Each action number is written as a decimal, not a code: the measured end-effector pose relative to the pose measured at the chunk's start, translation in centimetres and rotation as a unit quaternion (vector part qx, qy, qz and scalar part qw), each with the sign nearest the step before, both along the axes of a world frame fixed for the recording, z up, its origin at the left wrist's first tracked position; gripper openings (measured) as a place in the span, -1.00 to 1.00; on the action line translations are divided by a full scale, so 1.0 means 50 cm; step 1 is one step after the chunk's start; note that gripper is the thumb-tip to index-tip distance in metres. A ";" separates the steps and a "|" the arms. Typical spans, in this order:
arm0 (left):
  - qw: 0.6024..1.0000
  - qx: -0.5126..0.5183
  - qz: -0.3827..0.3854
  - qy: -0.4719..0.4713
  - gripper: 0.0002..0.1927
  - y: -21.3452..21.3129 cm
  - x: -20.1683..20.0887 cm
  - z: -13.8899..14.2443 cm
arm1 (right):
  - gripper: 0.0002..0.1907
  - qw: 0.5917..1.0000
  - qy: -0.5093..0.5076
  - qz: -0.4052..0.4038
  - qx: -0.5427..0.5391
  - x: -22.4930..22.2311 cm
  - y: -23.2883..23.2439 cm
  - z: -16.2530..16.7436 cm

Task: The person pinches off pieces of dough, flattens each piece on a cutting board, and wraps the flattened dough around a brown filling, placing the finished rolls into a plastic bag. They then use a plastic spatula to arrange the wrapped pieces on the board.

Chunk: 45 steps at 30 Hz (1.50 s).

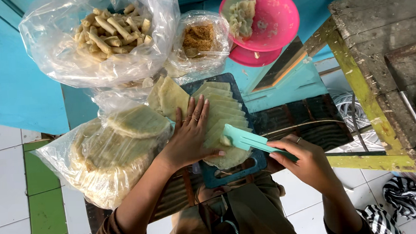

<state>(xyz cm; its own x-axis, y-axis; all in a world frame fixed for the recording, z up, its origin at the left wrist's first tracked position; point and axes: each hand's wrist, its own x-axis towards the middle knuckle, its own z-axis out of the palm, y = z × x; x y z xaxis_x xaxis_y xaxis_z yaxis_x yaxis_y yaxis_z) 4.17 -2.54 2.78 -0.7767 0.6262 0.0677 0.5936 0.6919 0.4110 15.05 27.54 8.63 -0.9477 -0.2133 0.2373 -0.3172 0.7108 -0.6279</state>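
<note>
My left hand (188, 134) lies flat, fingers apart, on thin pale dough sheets (222, 112) cut into strips on a dark blue cutting board (210, 177). My right hand (302, 159) grips a light teal plastic cutter (245, 139), its blade resting across the strips near my left thumb. More dough pieces (169, 96) lie at the board's far left corner.
A clear bag of round dough sheets (110, 153) sits left of the board. Behind are a bag of rolled pastries (111, 27), a small bag of brown filling (199, 36) and stacked pink bowls (264, 19) holding dough. A worn wooden bench (379, 37) stands at right.
</note>
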 end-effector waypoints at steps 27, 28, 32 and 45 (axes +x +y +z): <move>1.000 0.001 0.006 0.004 0.51 0.013 -0.001 -0.026 | -0.73 0.952 0.275 0.027 0.128 -0.039 0.063 -0.098; 1.000 -0.003 0.006 0.005 0.50 0.014 -0.002 -0.024 | -0.73 0.952 0.274 0.026 0.133 -0.043 0.069 -0.095; 1.000 -0.005 0.008 0.007 0.50 0.014 -0.004 -0.021 | -0.71 0.954 0.261 0.017 0.146 -0.046 0.084 -0.086; 1.000 -0.009 0.010 0.022 0.49 0.015 -0.004 -0.021 | -0.77 0.950 0.279 -0.052 0.128 -0.071 0.102 -0.034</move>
<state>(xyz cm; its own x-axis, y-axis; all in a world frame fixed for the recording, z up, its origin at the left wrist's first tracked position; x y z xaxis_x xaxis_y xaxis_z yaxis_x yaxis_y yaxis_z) 3.95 -1.77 1.71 -0.7855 0.6122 0.0900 0.5967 0.7108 0.3725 11.52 32.66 6.96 -0.7087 -0.2431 0.6623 -0.4688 0.8638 -0.1846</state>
